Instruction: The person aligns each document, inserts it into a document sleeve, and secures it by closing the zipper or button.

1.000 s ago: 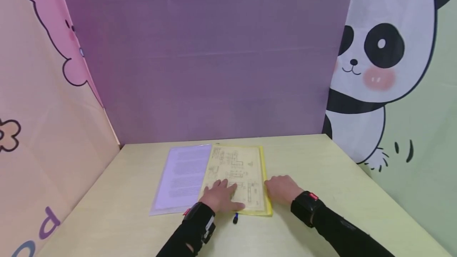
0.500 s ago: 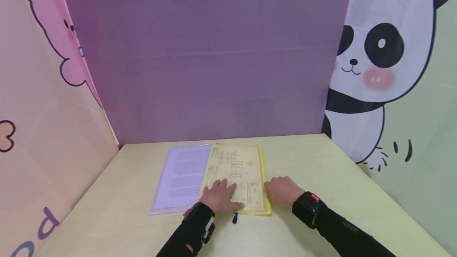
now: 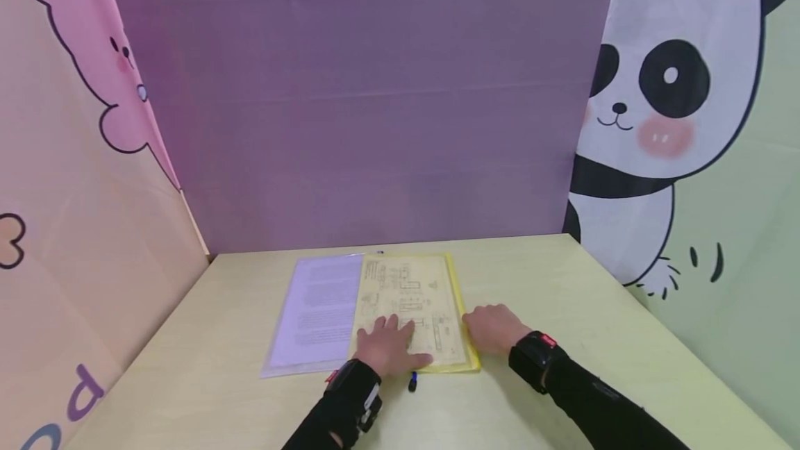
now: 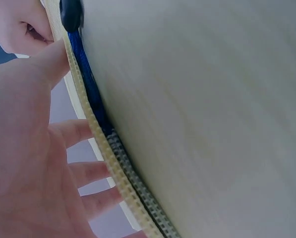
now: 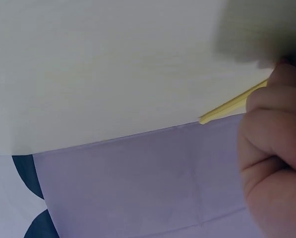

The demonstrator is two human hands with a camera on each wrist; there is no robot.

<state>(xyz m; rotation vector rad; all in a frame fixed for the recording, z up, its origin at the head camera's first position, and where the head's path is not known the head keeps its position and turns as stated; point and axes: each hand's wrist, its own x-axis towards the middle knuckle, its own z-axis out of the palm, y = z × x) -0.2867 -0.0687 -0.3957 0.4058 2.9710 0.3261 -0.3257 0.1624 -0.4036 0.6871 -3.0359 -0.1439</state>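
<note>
A translucent yellow zip document bag (image 3: 431, 297) with printed diagrams showing through lies partly over a purple zip document bag (image 3: 312, 318) on the table. My left hand (image 3: 386, 347) rests on the yellow bag's near part, fingers spread. In the left wrist view its thumb and fingers reach the bag's mesh edge (image 4: 95, 126), above a greyish mesh edge with a blue cord and black zipper pull (image 4: 71, 15). At the yellow bag's right edge, my right hand (image 3: 494, 330) has curled fingers and pinches that edge; the right wrist view shows the yellow edge (image 5: 232, 106) running into the curled fingers.
The pale wooden table (image 3: 231, 339) ends at a purple backdrop (image 3: 387, 103). Printed panels with a panda (image 3: 662, 165) and a pink animal stand on the right and left. A small dark bit (image 3: 379, 252) shows past the bags' far edge.
The far end of the yellow bag has swung left over the purple bag, while its near right corner shifted slightly right. Both hands stay nearly in place, the left a touch further right.
</note>
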